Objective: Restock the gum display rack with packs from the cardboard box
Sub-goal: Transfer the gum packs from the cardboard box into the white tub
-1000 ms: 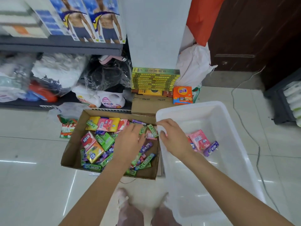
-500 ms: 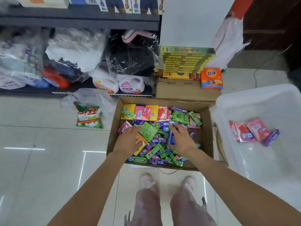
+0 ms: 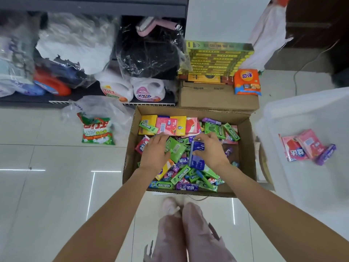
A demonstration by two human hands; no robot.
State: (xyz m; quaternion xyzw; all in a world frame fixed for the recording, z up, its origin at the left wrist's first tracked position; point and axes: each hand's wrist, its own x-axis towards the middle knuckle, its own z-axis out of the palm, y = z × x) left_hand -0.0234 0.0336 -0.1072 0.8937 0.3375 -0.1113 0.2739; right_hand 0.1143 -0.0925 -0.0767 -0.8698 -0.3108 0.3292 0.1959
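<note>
Picking step: both hands are down in the cardboard box (image 3: 245, 148) of gum packs, right hand (image 3: 211, 150) pinching a blue pack (image 3: 197, 155) mid-box, left hand (image 3: 155, 151) resting flat, fingers loose, beside a green pack (image 3: 176, 149). Next move, I'd judge, is lifting the blue pack clear and carrying it to the white bin (image 3: 302, 114) right of the box; no rack visible.

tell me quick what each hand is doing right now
Left hand: open, fingers resting on the packs in the cardboard box.
Right hand: fingers gripping a blue gum pack.
</note>
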